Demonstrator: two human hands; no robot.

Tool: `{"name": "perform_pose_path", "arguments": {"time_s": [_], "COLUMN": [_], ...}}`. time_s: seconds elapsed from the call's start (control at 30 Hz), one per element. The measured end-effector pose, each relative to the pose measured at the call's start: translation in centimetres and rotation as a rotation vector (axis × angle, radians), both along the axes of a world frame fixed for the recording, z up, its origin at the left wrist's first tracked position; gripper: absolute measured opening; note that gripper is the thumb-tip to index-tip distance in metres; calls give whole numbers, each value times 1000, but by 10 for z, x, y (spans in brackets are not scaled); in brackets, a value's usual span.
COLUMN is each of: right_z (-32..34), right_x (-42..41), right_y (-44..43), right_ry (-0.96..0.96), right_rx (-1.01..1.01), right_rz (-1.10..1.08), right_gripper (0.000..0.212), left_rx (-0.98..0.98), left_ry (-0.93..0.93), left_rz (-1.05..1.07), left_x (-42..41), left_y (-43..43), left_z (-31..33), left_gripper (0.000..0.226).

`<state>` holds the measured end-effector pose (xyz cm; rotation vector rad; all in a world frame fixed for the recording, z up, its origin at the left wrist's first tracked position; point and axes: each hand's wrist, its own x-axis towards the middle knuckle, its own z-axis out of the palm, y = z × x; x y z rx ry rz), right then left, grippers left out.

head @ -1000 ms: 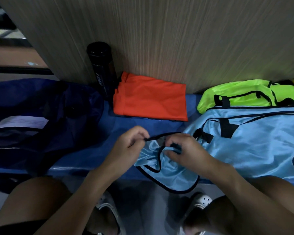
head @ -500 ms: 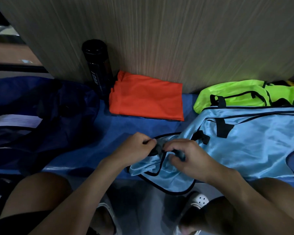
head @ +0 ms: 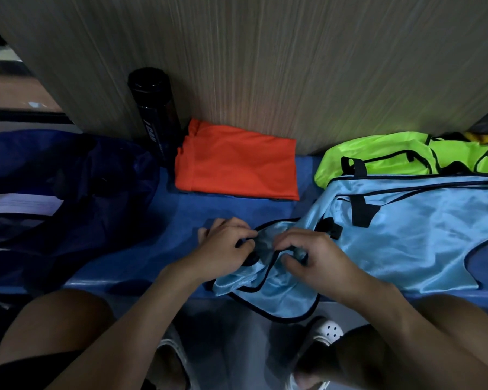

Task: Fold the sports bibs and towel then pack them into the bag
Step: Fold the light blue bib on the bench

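Note:
A light blue bib (head: 406,235) with black trim lies spread on the blue bench (head: 152,249), its left end bunched and hanging over the front edge. My left hand (head: 223,249) and my right hand (head: 319,260) both pinch that bunched end, close together. A folded orange cloth (head: 237,170) lies flat at the back by the wall. A neon green bib (head: 400,156) lies crumpled at the back right, partly under the blue one. The dark navy bag (head: 62,192) sits slumped on the left of the bench.
A black bottle (head: 155,114) stands against the wooden wall (head: 265,66), just left of the orange cloth. My bare knees and white clogs (head: 327,330) are below the bench's front edge. A white label (head: 20,204) shows on the bag.
My hands have drawn closer together on the bib's bunched end, and shifted slightly down toward the bench edge. The other items have not moved.

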<state>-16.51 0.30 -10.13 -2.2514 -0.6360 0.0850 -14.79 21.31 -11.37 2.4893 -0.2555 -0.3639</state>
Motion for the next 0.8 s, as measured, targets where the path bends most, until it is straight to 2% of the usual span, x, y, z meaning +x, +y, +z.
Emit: {"name": "perform_pose_path", "arguments": {"time_s": [0.13,0.3,0.47,0.53,0.67,0.73,0.8], "right_z": [4,5,5,5,7,8,9], "right_x": [2,2,1,0,-1,-1,0], "right_y": [-1,-1,-4,-6,-7,-8,-7], "right_ry": [14,27,65,77,85,80,57], "right_rx": [18,-19,-46,-44,-38,-19,18], "right_rz": [-61,-47,-67,-75,-80,-84,-94], "right_gripper": [13,11,10,11,13,13,14], "left_rx": [33,183,30,66,29,-62,-244], "left_ry": [21,-9,-247,-226,-238,-214,-200], "left_rz": [-37,-101,156,219,227,215,224], "left_x": [1,-5,-8,-6,0,1,4], "left_y": [-1,-2,-9,-9,-8,-7,-4], "left_z": [2,-6,-12,-13,-18,-17,-8], "left_gripper": [36,38,27,31,7,15,17]}}
